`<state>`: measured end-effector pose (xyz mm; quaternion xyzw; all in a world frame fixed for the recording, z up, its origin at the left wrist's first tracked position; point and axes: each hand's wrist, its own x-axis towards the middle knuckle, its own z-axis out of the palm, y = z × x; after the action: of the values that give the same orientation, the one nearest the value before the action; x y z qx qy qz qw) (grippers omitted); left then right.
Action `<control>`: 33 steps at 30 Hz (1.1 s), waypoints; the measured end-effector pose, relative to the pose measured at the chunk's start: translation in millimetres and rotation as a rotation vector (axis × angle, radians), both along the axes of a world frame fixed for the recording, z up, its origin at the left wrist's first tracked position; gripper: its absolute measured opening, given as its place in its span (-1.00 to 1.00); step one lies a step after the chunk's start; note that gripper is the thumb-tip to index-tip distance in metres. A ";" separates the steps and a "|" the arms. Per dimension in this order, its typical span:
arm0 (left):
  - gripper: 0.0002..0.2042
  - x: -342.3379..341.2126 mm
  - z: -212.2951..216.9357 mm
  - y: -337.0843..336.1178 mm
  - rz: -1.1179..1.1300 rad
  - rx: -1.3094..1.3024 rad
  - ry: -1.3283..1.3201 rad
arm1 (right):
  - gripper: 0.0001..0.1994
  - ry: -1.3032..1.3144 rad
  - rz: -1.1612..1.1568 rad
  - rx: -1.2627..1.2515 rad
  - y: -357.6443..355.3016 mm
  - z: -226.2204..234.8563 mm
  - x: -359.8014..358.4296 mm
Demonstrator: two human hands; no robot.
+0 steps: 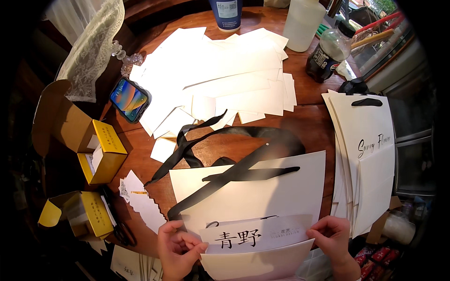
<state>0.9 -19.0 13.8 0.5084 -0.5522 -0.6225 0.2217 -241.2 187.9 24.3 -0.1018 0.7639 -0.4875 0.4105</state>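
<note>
A white paper bag (248,192) lies before me, with a long black ribbon (225,181) threaded through its top and trailing beyond it. Across the bag's lower part runs a pale, see-through label (267,234) with large black characters and smaller grey print. My left hand (180,248) pinches the label's left end between thumb and fingers. Its right end is pinched by my right hand (333,236). Just below the print, a plain white sheet (258,262) curves down toward me; whether it is the label's backing cannot be made out. Dark script on the bag is mostly covered by the label.
Loose white sheets (229,70) spread over the far table. Several white bags (363,150) are stacked at right. Yellow boxes (110,140), a phone (130,99) and scissors (123,232) lie at left. Behind stand a blue cup (227,14), white jug (303,25) and dark bottle (328,54).
</note>
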 end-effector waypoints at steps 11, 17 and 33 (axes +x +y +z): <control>-0.34 -7.4 -2.0 2.6 0.078 0.024 -0.029 | -0.92 0.018 -0.057 0.092 -12.7 6.8 1.8; -0.35 -8.7 -1.5 1.1 0.069 0.040 -0.021 | -0.93 0.047 -0.064 0.069 -13.4 3.4 4.2; -0.33 -18.7 0.3 -1.2 0.062 0.001 -0.087 | -0.92 0.048 -0.030 0.041 -11.0 0.0 2.5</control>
<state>-17.8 -20.1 14.2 0.5520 -0.5451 -0.5928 0.2163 -238.7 176.9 24.3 -0.0936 0.7849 -0.4752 0.3865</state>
